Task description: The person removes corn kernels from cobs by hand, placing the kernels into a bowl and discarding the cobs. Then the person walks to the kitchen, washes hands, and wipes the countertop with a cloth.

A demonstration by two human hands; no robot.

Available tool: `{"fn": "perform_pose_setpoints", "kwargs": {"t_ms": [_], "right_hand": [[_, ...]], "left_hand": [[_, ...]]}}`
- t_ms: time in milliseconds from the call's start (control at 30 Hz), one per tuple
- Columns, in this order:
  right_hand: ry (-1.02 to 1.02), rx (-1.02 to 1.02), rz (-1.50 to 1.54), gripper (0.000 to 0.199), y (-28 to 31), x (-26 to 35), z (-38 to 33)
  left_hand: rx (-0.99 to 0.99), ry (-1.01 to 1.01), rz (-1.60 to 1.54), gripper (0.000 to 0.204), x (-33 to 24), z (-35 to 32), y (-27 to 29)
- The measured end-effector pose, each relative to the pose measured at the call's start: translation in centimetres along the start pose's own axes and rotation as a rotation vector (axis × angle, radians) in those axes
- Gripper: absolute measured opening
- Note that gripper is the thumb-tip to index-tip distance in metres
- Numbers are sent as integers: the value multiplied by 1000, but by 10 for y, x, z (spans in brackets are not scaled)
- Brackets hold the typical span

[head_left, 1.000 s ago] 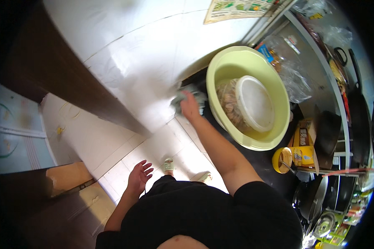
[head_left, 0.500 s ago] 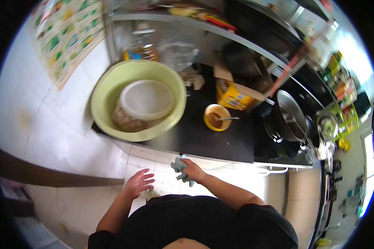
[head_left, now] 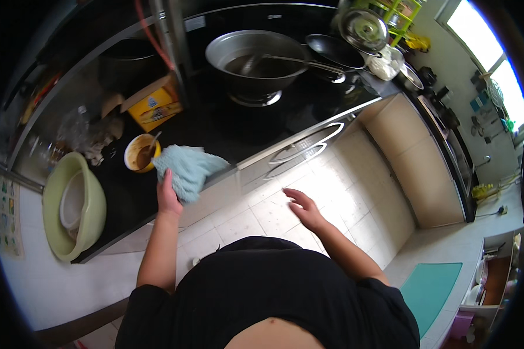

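A light blue cloth (head_left: 189, 166) hangs spread out in my left hand (head_left: 169, 198), whose fingers are closed on its lower left edge. The cloth is at the front edge of the black counter, close beside a yellow bowl (head_left: 138, 168) of brown sauce with a spoon in it. I cannot tell whether cloth and bowl touch. My right hand (head_left: 306, 210) is above the floor, away from the counter, with nothing in it and its fingers apart and slightly bent.
A green basin (head_left: 95, 203) holding a white-lidded container stands at the counter's left end. Behind the bowl sit a yellow box (head_left: 152, 107) and crumpled plastic. A large metal wok (head_left: 215, 55) with a utensil rests on the stove, beside a black pan (head_left: 332, 52).
The cloth has passed from my right hand to my left and is now spread out beside the bowl. My right hand has moved right, emptied. The view has turned toward the stove.
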State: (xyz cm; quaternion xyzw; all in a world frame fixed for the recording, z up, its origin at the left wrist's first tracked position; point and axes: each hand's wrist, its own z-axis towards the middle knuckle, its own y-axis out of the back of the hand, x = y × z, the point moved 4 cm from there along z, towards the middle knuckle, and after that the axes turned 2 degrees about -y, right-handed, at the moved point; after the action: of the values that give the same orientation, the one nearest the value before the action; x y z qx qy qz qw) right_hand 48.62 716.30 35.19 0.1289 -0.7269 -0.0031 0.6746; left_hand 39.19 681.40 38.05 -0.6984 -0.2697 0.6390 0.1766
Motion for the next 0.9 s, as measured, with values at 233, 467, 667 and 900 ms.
{"fn": "perform_pose_setpoints", "kwargs": {"t_ms": [233,467,667,900], "right_hand": [[-371,-331,229,35,117,-82,-95],[-394,-480,357,32,168,-109,-80],[-451,-377,275,32,218,-114,-16],[-557,-567,293,31,321,-126,-18]], "left_hand": [[459,-109,2150,76,100,53,-59],[753,-273,2154,69,182,102,-145],[864,-486,2175,65,281,160,-266],[996,-377,2104,65,358,209,-409]]}}
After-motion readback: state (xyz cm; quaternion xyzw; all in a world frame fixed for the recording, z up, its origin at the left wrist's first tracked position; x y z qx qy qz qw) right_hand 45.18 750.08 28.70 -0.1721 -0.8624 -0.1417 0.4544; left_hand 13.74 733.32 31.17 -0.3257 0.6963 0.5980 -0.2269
